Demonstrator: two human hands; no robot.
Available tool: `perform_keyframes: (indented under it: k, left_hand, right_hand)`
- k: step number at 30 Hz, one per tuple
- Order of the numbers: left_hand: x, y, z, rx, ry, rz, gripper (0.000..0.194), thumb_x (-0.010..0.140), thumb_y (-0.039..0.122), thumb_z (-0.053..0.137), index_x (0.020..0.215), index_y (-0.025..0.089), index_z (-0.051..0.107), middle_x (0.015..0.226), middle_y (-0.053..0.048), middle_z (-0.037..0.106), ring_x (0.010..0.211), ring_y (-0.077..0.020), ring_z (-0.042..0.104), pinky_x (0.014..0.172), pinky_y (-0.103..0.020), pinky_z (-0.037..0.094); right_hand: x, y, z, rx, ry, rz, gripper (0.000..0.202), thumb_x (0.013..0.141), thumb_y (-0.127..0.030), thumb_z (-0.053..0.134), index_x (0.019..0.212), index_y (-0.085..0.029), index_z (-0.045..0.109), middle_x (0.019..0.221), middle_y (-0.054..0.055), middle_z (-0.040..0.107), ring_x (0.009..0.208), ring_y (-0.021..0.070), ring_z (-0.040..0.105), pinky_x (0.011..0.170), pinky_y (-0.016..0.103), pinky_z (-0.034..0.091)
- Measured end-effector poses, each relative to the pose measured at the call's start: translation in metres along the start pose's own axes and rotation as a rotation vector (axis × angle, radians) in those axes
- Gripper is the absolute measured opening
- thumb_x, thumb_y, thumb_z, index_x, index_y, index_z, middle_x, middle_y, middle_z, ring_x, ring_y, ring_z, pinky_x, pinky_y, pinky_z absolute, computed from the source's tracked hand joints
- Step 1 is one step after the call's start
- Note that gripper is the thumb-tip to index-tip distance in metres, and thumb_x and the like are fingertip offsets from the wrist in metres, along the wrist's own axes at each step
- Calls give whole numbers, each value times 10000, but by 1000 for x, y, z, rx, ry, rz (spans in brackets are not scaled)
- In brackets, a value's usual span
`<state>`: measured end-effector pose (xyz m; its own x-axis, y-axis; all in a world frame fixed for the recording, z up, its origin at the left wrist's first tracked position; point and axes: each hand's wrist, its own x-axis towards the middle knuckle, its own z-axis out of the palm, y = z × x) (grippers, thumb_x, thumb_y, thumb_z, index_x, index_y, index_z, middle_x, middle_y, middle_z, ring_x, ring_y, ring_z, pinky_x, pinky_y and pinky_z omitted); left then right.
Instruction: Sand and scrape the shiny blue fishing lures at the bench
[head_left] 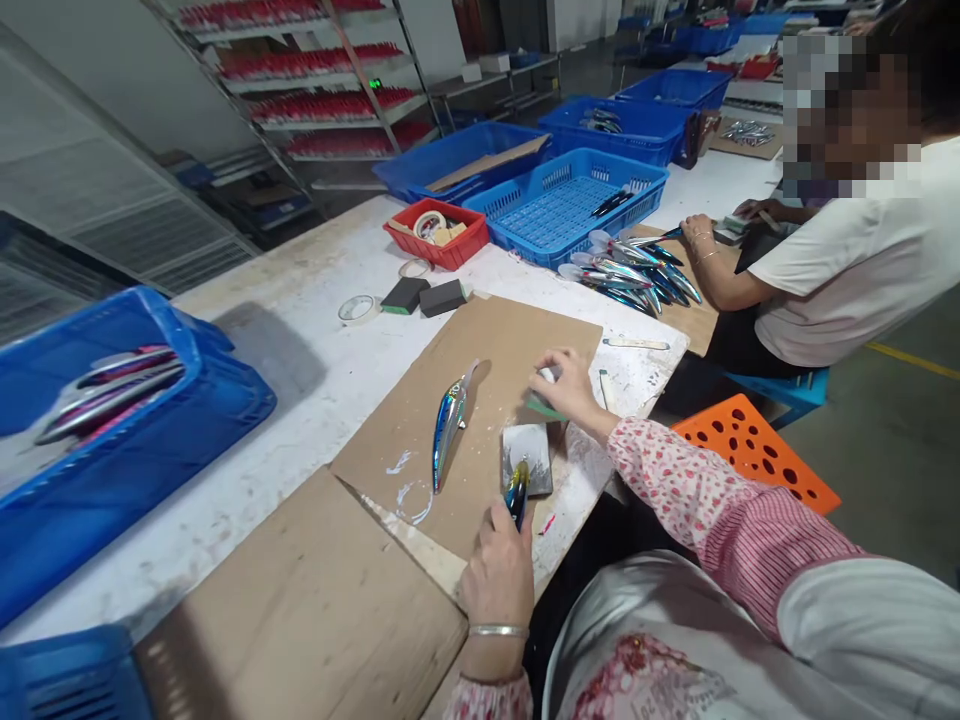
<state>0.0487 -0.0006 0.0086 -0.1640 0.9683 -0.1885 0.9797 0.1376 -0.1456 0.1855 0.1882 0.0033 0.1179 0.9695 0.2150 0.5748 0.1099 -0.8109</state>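
My left hand (pixel 498 565) is closed round a dark fishing lure with a yellowish head (pixel 517 490). The lure's head rests over a grey block with a white-smeared top (pixel 536 440) near the table edge. My right hand (pixel 568 385) is bent with its fingers together around something whitish, mostly hidden. A green-edged piece (pixel 546 408) shows just beneath that hand. Another fishing lure, shiny blue and silver with a clear lip (pixel 448 425), lies on the brown cardboard (pixel 517 330) to the left of my hands.
Sanding blocks (pixel 442 297) and a tape roll (pixel 358 309) lie beyond the cardboard. A red box (pixel 469 250) and blue crates (pixel 495 215) stand behind. Lures fill part of the left blue bin (pixel 217 390). A co-worker (pixel 847 240) sits at right beside piled lures (pixel 637 272).
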Motion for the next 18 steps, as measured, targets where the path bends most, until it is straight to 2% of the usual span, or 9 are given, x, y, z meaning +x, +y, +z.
perform_keyframes:
  k: [2, 5, 10, 13, 15, 17, 18]
  left_hand:
    - [0, 1, 0, 7, -11, -22, 549, 982, 440, 173, 1235, 92, 515, 843, -137, 668, 716, -280, 704, 554, -326, 519]
    - [-2, 2, -3, 16, -9, -14, 545, 983, 434, 181, 1245, 86, 508, 837, -140, 671, 713, -275, 704, 560, -325, 525]
    - [-1, 0, -3, 32, 21, 41, 532, 991, 421, 178, 1226, 93, 524, 809, -121, 678, 713, -242, 707, 551, -281, 513]
    - [1, 2, -2, -6, 0, 8, 470, 981, 427, 271, 1192, 110, 546, 830, -118, 687, 702, -247, 707, 538, -286, 507]
    - [-1, 1, -7, -99, -46, -23, 379, 961, 395, 378, 1159, 132, 566, 855, -118, 698, 728, -252, 710, 553, -287, 509]
    - [-6, -6, -20, -227, -88, -21, 319, 932, 388, 464, 1141, 176, 580, 881, -104, 712, 767, -241, 714, 590, -278, 516]
    - [-8, -12, -28, -271, -85, -30, 327, 907, 440, 505, 1148, 232, 579, 895, -65, 720, 804, -213, 713, 629, -255, 520]
  right_hand:
    - [3, 9, -6, 70, 17, 29, 139, 729, -266, 682, 849, -201, 655, 1008, 50, 554, 1031, 226, 515, 957, 384, 389]
    - [-7, 11, -9, 124, -14, 36, 128, 717, -247, 691, 829, -200, 650, 970, 39, 557, 1014, 216, 524, 964, 372, 386]
    - [-40, -12, 11, 55, -141, -76, 166, 720, -269, 715, 867, -217, 659, 1071, 39, 546, 1056, 217, 488, 957, 373, 382]
    - [-42, -23, 21, -81, -240, -174, 190, 755, -327, 699, 918, -236, 665, 1189, 49, 521, 1116, 252, 442, 960, 414, 372]
    - [-37, -23, 14, -163, -252, -221, 181, 776, -341, 675, 925, -238, 673, 1208, 64, 521, 1122, 282, 436, 955, 454, 370]
    - [-31, -16, -2, -196, -192, -249, 166, 780, -343, 653, 888, -221, 684, 1179, 94, 539, 1103, 307, 460, 947, 489, 370]
    - [-28, -8, -9, -175, -151, -273, 180, 773, -359, 648, 866, -210, 685, 1137, 114, 552, 1090, 313, 479, 939, 491, 377]
